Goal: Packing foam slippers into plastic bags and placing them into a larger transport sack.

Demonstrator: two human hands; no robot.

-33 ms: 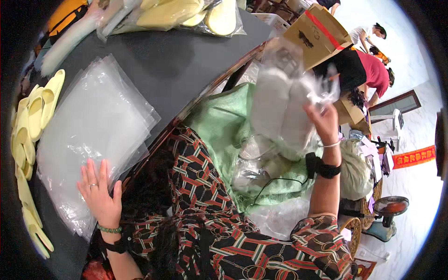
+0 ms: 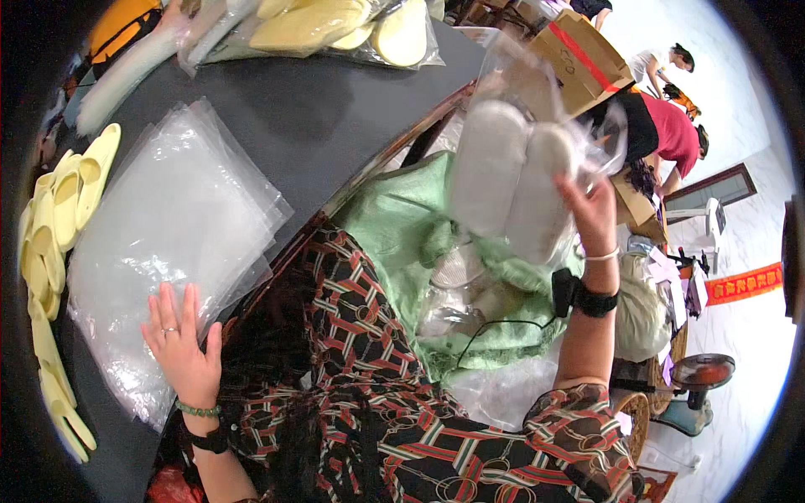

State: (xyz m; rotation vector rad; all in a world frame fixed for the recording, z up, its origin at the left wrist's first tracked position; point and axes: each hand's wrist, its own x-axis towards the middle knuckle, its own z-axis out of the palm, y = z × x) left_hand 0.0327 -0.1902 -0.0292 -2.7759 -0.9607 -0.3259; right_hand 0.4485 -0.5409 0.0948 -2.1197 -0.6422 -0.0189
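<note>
My left hand (image 2: pixel 182 345) lies flat on a stack of clear plastic bags (image 2: pixel 180 210) on the dark table, its fingers stretched out. Over to the right, my right hand (image 2: pixel 592 220) grips the edge of a clear plastic bag with a pair of pale greyish-white slippers (image 2: pixel 495 168) inside. The bag's loose top is blurred by motion. Beneath it, an open green sack (image 2: pixel 394 205) holds more clear-bagged items (image 2: pixel 457 281), partly hidden by the raised slippers.
Yellow slippers (image 2: pixel 63 218) line the table's left edge. Bagged yellow slippers (image 2: pixel 335 29) lie at the far edge. A cardboard box (image 2: pixel 579 63) stands beyond the sack, near a bending person in a red top (image 2: pixel 671 126). A fan (image 2: pixel 703 371) is at the right.
My right hand has shifted slightly right and down, and the bagged slippers have swung with it and show more sharply. My left hand stays on the bag stack.
</note>
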